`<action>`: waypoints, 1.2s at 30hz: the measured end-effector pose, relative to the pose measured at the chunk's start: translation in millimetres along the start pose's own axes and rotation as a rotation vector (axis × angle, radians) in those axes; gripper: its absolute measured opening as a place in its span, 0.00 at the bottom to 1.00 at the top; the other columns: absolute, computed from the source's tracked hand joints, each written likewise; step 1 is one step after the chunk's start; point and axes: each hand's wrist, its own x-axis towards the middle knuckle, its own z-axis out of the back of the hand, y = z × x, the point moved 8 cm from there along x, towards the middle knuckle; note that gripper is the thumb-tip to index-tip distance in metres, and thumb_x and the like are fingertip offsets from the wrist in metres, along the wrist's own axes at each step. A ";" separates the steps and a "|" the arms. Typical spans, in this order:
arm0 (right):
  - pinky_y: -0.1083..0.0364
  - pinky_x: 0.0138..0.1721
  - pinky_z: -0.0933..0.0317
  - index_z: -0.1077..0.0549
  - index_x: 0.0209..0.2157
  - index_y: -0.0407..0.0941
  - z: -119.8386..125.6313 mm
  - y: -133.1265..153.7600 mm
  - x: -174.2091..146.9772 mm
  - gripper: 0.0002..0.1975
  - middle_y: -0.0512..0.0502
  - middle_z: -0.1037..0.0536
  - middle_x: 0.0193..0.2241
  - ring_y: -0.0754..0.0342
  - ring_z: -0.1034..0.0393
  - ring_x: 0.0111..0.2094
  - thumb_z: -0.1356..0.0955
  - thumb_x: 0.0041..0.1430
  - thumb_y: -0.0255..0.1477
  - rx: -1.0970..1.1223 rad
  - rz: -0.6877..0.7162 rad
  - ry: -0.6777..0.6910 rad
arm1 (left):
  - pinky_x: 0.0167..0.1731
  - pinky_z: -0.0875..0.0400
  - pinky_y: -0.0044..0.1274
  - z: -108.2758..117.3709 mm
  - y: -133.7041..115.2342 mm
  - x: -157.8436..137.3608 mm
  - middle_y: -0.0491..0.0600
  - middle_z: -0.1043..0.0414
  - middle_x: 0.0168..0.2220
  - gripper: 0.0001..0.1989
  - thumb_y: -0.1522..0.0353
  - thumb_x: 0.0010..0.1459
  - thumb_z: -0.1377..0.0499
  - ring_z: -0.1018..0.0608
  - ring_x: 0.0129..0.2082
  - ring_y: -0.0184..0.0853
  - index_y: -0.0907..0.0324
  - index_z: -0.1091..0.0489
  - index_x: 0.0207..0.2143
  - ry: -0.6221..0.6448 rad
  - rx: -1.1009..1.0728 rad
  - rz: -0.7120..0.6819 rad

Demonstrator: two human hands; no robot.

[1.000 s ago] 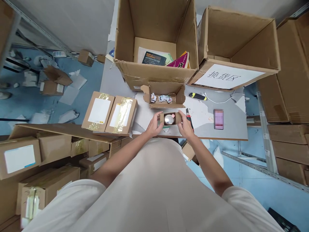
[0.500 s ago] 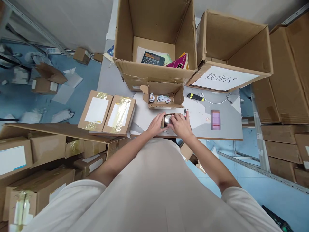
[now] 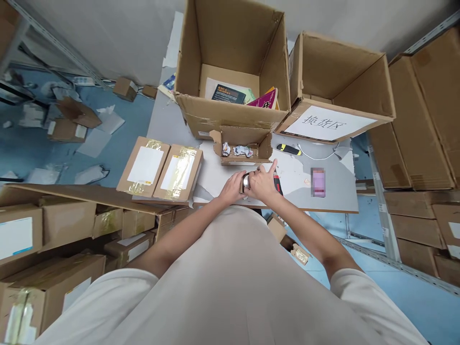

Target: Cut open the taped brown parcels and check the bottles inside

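At the table's front edge, my left hand (image 3: 232, 189) is wrapped around the side of a small brown box, mostly hidden between my hands. A round, shiny metal object (image 3: 246, 182) shows at the box's opening; its exact kind is unclear. My right hand (image 3: 262, 184) is closed over the metal object's right side, index finger pointing up and away. Partly under my right wrist lies a red and black tool (image 3: 277, 184). Just beyond my hands stands an open small carton (image 3: 246, 162) with crumpled paper (image 3: 243, 151) inside.
A large open carton (image 3: 233, 115) holding several books stands at the back, beside another carton (image 3: 345, 76) with a handwritten sign. Two taped boxes (image 3: 143, 165) sit left. A yellow-black utility knife (image 3: 289, 149) and a blurred pink rectangular item (image 3: 318, 182) lie right.
My right hand has shifted slightly and turned over the metal object, its index finger now stretched out. More of the red and black tool shows. The camera view has moved a little.
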 end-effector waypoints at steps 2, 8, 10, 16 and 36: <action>0.21 0.53 0.78 0.27 0.40 0.37 4.9 -5.7 -4.3 0.18 0.33 0.23 0.33 0.36 0.40 0.45 0.36 0.53 0.36 0.015 0.035 -0.051 | 0.51 0.34 0.39 1.4 1.0 1.4 0.62 0.37 0.53 0.37 0.65 0.48 0.38 0.32 0.54 0.48 0.63 0.48 0.58 -0.011 0.011 0.019; 0.27 0.57 0.68 0.30 0.47 0.44 36.5 -28.2 -25.9 0.20 0.40 0.28 0.35 0.43 0.38 0.39 0.38 0.56 0.38 0.083 0.125 -0.236 | 0.51 0.35 0.39 3.3 -1.8 4.1 0.61 0.36 0.53 0.37 0.62 0.47 0.36 0.32 0.54 0.48 0.62 0.45 0.57 0.000 0.016 0.037; 0.34 0.57 0.56 0.31 0.49 0.44 56.8 -37.1 -31.3 0.22 0.40 0.30 0.37 0.45 0.37 0.38 0.38 0.57 0.40 0.137 0.186 -0.310 | 0.51 0.35 0.40 4.1 -0.4 4.0 0.60 0.36 0.53 0.39 0.62 0.46 0.34 0.32 0.54 0.48 0.62 0.46 0.58 0.011 0.014 0.050; 0.52 0.38 0.38 0.33 0.51 0.45 138.3 -79.2 -28.4 0.21 0.41 0.30 0.37 0.48 0.35 0.37 0.41 0.62 0.41 0.385 0.110 -0.561 | 0.55 0.42 0.47 19.0 -8.7 -2.8 0.66 0.44 0.59 0.59 0.52 0.36 0.31 0.38 0.60 0.56 0.62 0.57 0.64 -0.010 -0.024 0.110; 0.48 0.42 0.33 0.31 0.50 0.52 113.1 -120.3 28.2 0.26 0.46 0.26 0.49 0.49 0.30 0.47 0.36 0.55 0.52 1.452 0.145 -0.431 | 0.37 0.27 0.36 42.2 -75.2 9.3 0.59 0.27 0.46 0.31 0.48 0.54 0.47 0.21 0.40 0.46 0.62 0.35 0.51 -0.001 -1.404 0.461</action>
